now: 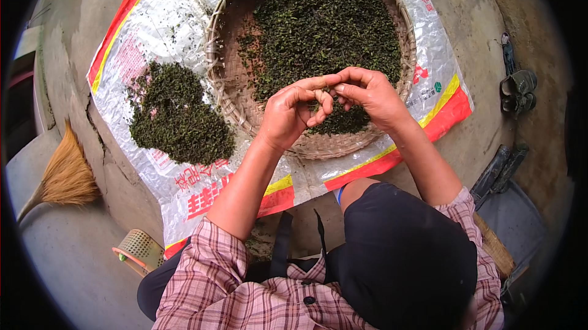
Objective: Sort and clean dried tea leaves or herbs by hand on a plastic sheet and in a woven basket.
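Above the near part of a round woven bamboo basket (294,148), my left hand (294,109) and my right hand (374,98) meet at the fingertips. Between them they pinch a small bit of dark green leaf (327,89), mostly hidden by the fingers. More greenish bits show under the curled fingers of my left hand. A broad layer of small, dark, curled leaves, probably tea leaves (326,31), covers most of the basket floor. Left of the basket, a second leaf pile (183,123) lies directly on a flattened plastic woven sack (138,45).
The printed sack lies on a concrete floor (468,8). A straw broom (69,169) and a perforated plastic basket (142,247) are at left. At right are a pair of shoes (518,91), dark log-like pieces (498,173) and a wooden piece (496,247). My knee is near the sack's edge.
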Tool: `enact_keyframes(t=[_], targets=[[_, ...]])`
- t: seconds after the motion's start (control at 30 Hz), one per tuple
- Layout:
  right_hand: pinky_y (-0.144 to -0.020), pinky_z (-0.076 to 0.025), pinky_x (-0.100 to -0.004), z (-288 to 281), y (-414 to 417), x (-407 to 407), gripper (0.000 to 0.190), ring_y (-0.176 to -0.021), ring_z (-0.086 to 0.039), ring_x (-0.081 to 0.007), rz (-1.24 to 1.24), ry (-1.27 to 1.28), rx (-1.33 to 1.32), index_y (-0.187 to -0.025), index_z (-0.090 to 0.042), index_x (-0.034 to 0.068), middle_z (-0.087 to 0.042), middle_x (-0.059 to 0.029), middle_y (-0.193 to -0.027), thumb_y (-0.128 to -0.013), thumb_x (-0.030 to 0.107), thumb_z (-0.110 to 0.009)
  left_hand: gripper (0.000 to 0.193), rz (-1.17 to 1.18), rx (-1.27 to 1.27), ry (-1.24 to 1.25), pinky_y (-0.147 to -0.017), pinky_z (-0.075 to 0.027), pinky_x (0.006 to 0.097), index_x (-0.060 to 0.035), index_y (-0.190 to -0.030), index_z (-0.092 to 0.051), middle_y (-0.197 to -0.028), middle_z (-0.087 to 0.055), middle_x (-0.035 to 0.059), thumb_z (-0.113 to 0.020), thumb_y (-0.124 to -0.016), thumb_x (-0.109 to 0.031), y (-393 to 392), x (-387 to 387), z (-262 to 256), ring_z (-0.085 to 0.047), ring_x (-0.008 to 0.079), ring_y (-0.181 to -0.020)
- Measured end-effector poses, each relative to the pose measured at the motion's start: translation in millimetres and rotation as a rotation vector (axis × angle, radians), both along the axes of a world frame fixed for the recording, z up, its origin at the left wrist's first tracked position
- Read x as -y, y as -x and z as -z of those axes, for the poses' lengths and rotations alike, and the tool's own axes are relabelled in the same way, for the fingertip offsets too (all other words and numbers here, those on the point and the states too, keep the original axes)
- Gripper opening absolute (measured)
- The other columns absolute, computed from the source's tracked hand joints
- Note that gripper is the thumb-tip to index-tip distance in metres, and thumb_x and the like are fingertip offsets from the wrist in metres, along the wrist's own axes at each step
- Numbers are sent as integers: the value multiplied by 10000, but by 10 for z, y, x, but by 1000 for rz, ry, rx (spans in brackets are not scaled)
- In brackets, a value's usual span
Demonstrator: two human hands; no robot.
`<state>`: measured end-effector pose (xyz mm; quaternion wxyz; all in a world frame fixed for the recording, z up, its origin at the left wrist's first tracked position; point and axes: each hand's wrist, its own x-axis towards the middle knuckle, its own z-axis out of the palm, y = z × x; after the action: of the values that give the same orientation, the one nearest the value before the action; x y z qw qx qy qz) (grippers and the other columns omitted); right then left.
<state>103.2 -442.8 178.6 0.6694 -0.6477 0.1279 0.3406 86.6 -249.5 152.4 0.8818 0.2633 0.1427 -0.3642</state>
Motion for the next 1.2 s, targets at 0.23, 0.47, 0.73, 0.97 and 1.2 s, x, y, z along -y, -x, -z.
enact_keyframes(t=[0.23, 0.47, 0.73, 0.97, 1.2], targets=[[-616, -448, -209, 80, 19, 15, 161, -673, -545, -53, 35, -116, -181, -1000, -673, 29, -647, 3, -827, -919, 159, -623, 544, -1, 7, 32, -519, -379, 215, 117, -1364, -411, -769, -586, 107, -389, -872, -114, 15, 7, 60, -465, 125, -584], [-627, -449, -214, 76, 51, -44, 134, -674, -542, -55, 85, -51, -176, -952, -667, 48, -617, 21, -775, -911, 170, -631, 555, 35, 39, -5, -514, -372, 214, 104, -1380, -399, -755, -570, 96, -425, -867, -107, 23, 44, 26, -452, 119, -576], [-651, -477, -233, 48, 75, -15, 116, -700, -551, -63, 131, -172, -254, -949, -647, 48, -601, 17, -805, -930, 144, -585, 511, 1, 0, -7, -512, -369, 207, 96, -1358, -438, -766, -581, 79, -399, -879, -76, 38, 16, 92, -481, 107, -612], [-649, -473, -228, 14, 82, -88, 113, -709, -544, -61, 180, -195, -280, -980, -646, 48, -615, 14, -861, -928, 134, -595, 540, 26, 1, -37, -503, -336, 189, 64, -1398, -398, -736, -528, 41, -452, -872, -46, 17, 25, 55, -418, 78, -577], [-605, -450, -210, 90, 147, -152, 140, -673, -539, -51, 118, -93, -98, -1005, -649, 37, -633, 21, -819, -903, 133, -656, 505, 75, -34, -127, -487, -306, 188, 22, -1357, -470, -699, -489, -1, -438, -856, -26, 26, 49, 1, -382, 63, -549]])
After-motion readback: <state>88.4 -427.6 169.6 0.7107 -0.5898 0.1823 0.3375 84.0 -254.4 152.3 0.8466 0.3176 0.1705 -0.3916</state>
